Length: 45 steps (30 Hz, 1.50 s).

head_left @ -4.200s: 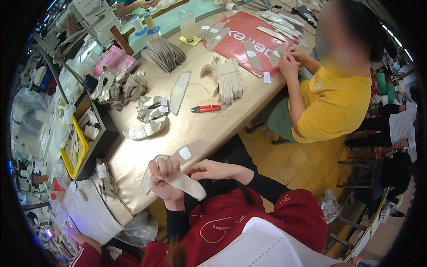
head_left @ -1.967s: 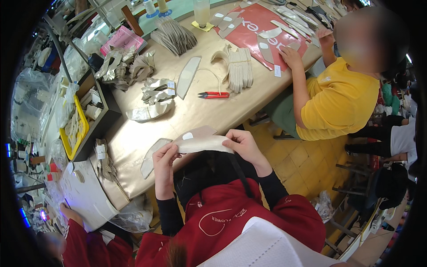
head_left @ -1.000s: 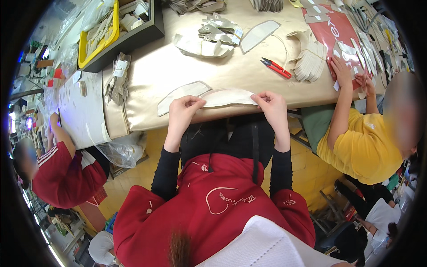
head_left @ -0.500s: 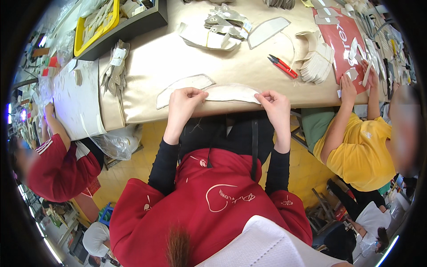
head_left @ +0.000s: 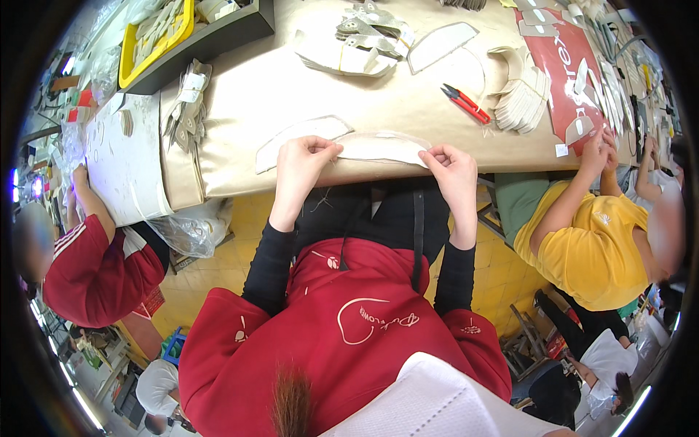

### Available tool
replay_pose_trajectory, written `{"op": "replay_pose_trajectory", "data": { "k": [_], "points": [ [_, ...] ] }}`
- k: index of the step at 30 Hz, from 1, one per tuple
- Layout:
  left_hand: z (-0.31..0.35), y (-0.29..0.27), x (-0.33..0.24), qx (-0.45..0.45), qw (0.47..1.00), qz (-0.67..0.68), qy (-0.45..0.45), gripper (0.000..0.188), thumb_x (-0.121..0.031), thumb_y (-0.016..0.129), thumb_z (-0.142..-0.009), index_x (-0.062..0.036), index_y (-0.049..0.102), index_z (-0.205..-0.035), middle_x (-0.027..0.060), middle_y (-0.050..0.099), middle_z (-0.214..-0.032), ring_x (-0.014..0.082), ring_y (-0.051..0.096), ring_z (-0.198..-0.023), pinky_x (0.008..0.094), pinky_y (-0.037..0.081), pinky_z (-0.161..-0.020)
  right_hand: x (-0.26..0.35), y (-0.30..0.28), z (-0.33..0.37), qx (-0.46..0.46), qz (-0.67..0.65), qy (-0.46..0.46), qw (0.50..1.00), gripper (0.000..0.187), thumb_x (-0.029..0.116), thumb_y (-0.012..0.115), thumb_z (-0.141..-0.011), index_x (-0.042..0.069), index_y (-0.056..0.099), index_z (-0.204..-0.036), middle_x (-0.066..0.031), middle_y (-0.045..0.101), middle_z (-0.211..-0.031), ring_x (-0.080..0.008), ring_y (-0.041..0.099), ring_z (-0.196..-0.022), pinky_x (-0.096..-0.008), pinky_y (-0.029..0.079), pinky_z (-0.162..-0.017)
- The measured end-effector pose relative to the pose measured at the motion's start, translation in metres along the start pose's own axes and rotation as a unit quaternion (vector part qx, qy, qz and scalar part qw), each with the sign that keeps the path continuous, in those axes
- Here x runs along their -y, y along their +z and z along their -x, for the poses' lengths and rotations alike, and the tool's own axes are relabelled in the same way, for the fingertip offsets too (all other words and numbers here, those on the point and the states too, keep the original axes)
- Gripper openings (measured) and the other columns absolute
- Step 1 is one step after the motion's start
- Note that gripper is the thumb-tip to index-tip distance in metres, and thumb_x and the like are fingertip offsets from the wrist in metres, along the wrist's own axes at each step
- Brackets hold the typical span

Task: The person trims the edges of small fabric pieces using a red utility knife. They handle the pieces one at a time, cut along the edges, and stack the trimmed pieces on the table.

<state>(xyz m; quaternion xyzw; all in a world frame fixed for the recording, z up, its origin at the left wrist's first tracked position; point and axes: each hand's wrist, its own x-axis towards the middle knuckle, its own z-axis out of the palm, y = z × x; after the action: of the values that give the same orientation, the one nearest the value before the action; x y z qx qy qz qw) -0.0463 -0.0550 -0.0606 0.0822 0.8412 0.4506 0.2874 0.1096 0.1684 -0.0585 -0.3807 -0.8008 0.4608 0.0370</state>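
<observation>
Earlier clenched in the left hand point(head_left: 301, 170), the white strip point(head_left: 384, 150) now spans to the right hand point(head_left: 453, 176), each hand pinching one end

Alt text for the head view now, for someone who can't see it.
The left hand and right hand pinch opposite ends of a curved white strip at the near edge of a tan table; beyond lie red snips and a beige bundle.

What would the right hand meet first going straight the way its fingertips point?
Beyond the pale curved piece it pinches, the right hand would likely meet the left hand, at the piece's other end; depth is unclear here.
</observation>
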Motion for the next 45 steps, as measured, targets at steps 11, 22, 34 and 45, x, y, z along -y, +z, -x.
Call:
{"op": "replay_pose_trajectory", "data": {
  "k": [11, 22, 34, 45],
  "points": [
    [0.0, -0.009, 0.005, 0.078, 0.994, 0.064, 0.033, 0.019, -0.016, 0.073, -0.087, 0.0026, 0.071, -0.089, 0.0028, 0.071, -0.075, 0.006, 0.062, -0.07, 0.0213, 0.048, -0.065, -0.015, -0.002, 0.009, 0.042, -0.205, -0.018, 0.978, 0.015, 0.012, 0.073, -0.089, -0.002, 0.069, -0.087, -0.0023, 0.069, -0.08, -0.0063, 0.06, -0.071, -0.0236, 0.049, -0.068],
    [0.014, 0.0, -0.015, 0.053, 0.979, 0.122, 0.156, 0.014, -0.009, 0.071, -0.087, -0.0038, 0.065, -0.099, 0.0089, 0.069, -0.11, 0.0168, 0.064, -0.097, 0.03, 0.049, -0.087, -0.002, -0.015, 0.024, 0.105, -0.369, -0.068, 0.921, 0.011, 0.007, 0.065, -0.09, 0.0, 0.06, -0.084, -0.0184, 0.066, -0.121, -0.0215, 0.061, -0.106, -0.034, 0.043, -0.101],
    [0.06, 0.053, -0.05, 0.185, 0.936, 0.271, 0.127, 0.026, -0.002, 0.071, -0.089, 0.0008, 0.065, -0.114, 0.0054, 0.068, -0.105, 0.0094, 0.063, -0.098, 0.0287, 0.052, -0.082, 0.039, -0.016, 0.042, 0.094, -0.373, -0.187, 0.904, 0.009, 0.003, 0.073, -0.085, -0.001, 0.073, -0.094, -0.0129, 0.062, -0.122, -0.0201, 0.059, -0.111, -0.0314, 0.047, -0.092],
    [0.06, 0.061, -0.05, 0.119, 0.926, 0.318, 0.168, 0.03, -0.001, 0.071, -0.089, -0.0024, 0.058, -0.116, 0.0013, 0.065, -0.1, 0.0062, 0.059, -0.093, 0.0222, 0.047, -0.083, 0.046, -0.011, 0.06, 0.123, -0.344, -0.195, 0.91, 0.03, 0.013, 0.055, -0.1, -0.006, 0.065, -0.121, -0.0187, 0.059, -0.135, -0.0252, 0.06, -0.117, -0.0367, 0.047, -0.102]
  ]
}}
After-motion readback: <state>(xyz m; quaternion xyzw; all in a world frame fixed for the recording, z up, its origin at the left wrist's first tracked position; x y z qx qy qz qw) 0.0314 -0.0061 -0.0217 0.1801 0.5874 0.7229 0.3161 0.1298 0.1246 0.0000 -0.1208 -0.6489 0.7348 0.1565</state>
